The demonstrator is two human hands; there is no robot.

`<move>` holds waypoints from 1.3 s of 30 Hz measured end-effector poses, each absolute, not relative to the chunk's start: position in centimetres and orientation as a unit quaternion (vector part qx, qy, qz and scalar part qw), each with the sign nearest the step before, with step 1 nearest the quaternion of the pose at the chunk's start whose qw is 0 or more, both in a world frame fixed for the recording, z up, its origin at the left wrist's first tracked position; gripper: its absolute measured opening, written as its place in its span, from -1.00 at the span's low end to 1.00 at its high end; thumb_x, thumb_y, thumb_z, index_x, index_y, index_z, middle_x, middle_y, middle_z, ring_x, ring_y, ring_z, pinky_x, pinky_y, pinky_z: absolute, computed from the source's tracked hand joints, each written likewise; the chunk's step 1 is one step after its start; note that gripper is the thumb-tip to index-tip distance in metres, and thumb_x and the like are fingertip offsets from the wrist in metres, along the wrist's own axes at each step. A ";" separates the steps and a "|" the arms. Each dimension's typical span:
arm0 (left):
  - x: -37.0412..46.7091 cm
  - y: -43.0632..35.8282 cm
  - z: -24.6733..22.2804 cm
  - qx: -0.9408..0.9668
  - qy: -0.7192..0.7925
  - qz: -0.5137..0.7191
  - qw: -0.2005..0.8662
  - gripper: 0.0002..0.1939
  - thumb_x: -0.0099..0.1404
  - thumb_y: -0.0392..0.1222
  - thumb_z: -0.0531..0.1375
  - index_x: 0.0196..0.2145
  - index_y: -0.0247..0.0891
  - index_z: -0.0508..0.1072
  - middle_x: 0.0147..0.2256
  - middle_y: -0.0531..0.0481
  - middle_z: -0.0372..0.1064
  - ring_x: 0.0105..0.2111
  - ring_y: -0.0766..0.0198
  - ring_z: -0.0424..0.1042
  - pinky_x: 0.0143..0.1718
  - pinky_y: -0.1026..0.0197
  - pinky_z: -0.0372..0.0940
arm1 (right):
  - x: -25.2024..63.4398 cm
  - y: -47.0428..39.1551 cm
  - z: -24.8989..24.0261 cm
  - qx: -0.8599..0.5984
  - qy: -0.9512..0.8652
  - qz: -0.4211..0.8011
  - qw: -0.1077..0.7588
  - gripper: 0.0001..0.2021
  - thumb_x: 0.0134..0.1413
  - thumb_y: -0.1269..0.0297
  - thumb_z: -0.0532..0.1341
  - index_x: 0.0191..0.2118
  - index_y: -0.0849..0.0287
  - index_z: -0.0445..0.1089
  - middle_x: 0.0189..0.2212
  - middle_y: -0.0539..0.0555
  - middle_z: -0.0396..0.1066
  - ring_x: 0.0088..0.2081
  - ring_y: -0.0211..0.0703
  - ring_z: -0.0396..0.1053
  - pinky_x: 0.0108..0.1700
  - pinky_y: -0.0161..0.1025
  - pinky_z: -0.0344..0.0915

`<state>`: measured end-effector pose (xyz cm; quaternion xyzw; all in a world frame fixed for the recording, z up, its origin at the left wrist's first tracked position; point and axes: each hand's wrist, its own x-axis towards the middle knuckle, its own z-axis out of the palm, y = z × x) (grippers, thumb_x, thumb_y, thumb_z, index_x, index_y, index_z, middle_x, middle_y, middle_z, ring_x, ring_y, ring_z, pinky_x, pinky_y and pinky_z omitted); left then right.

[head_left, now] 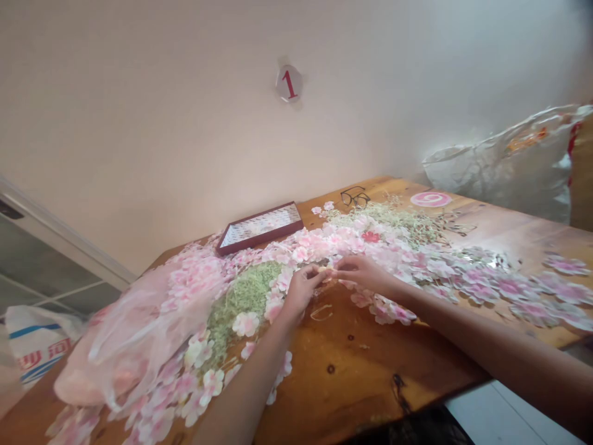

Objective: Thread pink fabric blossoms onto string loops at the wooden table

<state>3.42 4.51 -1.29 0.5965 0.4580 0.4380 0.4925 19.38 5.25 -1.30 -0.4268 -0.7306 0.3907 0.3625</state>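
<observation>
Over the middle of the wooden table (352, 364), my left hand (302, 287) and my right hand (360, 274) meet with their fingertips pinched together. A small pale piece shows blurred between the fingertips, too small to name. Just beyond the hands lies a broad spread of pink and white fabric flower petals (310, 244). Left of my left hand is a heap of pale green stems (245, 290). Under the hands, a thin pale loop (321, 313) rests on the bare wood.
A dark red tray (259, 238) stands by the wall. Behind are eyeglasses (356, 198) and another pile of green stems (393, 221). A pink mesh bag (125, 346) covers the left side. Large plastic sacks (504, 167) stand at the right, beyond the table's edge.
</observation>
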 end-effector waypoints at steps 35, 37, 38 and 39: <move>3.2 4.7 -0.6 0.459 0.402 0.449 0.653 -0.71 0.07 -0.07 0.10 -0.22 -0.17 0.35 -0.18 -0.02 0.27 -0.34 0.35 0.32 -0.32 0.23 0.30 | 20.0 5.4 -2.2 -0.341 -0.433 0.724 0.416 -0.82 -0.18 0.36 0.23 -0.34 0.21 0.34 -0.30 0.09 0.37 -0.23 -0.22 0.33 -0.16 -0.29 0.28; 3.3 4.6 -0.5 0.464 0.395 0.443 0.657 -0.73 0.07 -0.08 0.10 -0.24 -0.19 0.36 -0.20 -0.01 0.28 -0.31 0.34 0.30 -0.29 0.23 0.29 | 19.9 5.4 -2.3 -0.340 -0.452 0.711 0.417 -0.83 -0.19 0.31 0.24 -0.37 0.22 0.34 -0.31 0.09 0.37 -0.23 -0.20 0.33 -0.18 -0.28 0.28; 3.4 4.6 -0.5 0.468 0.391 0.438 0.660 -0.73 0.08 -0.08 0.10 -0.26 -0.20 0.36 -0.23 -0.01 0.28 -0.30 0.34 0.30 -0.27 0.23 0.28 | 19.9 5.4 -2.3 -0.343 -0.456 0.707 0.419 -0.83 -0.20 0.30 0.24 -0.39 0.22 0.34 -0.33 0.09 0.37 -0.24 -0.20 0.33 -0.19 -0.28 0.29; 3.5 4.5 -0.6 0.473 0.390 0.433 0.661 -0.74 0.08 -0.08 0.10 -0.27 -0.21 0.37 -0.25 -0.01 0.29 -0.29 0.34 0.29 -0.26 0.23 0.27 | 19.8 5.4 -2.3 -0.347 -0.457 0.703 0.421 -0.83 -0.21 0.29 0.24 -0.40 0.22 0.33 -0.35 0.09 0.37 -0.26 -0.20 0.33 -0.21 -0.28 0.29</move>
